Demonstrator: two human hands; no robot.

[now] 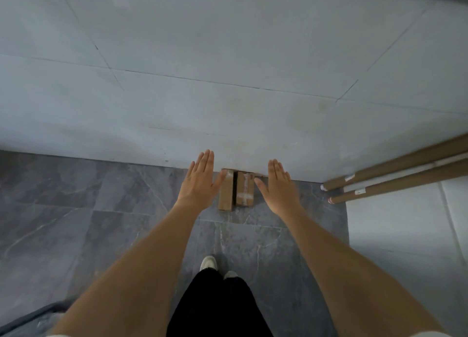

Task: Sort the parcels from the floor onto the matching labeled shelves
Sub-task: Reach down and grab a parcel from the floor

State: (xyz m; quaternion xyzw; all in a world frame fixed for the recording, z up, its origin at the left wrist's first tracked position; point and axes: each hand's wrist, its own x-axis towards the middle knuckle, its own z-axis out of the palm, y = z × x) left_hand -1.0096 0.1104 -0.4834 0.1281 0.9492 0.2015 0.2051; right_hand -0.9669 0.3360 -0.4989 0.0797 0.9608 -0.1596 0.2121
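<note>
Two small brown cardboard parcels lie side by side on the dark stone floor against the base of the grey wall: a narrow plain one [226, 192] on the left and a taped one [245, 189] on the right. My left hand [201, 179] hangs flat and open just left of the narrow parcel, its thumb overlapping that box's top edge. My right hand [278, 185] is open too, a little to the right of the taped parcel, thumb pointing toward it. Neither hand holds anything. No shelves are in view.
Two long brown cardboard tubes [395, 174] lean in from the right, ends near the wall base, with a white strip between them. My shoes [209, 262] and black trousers [217, 303] stand below the parcels. A pale floor area [405, 222] lies at right.
</note>
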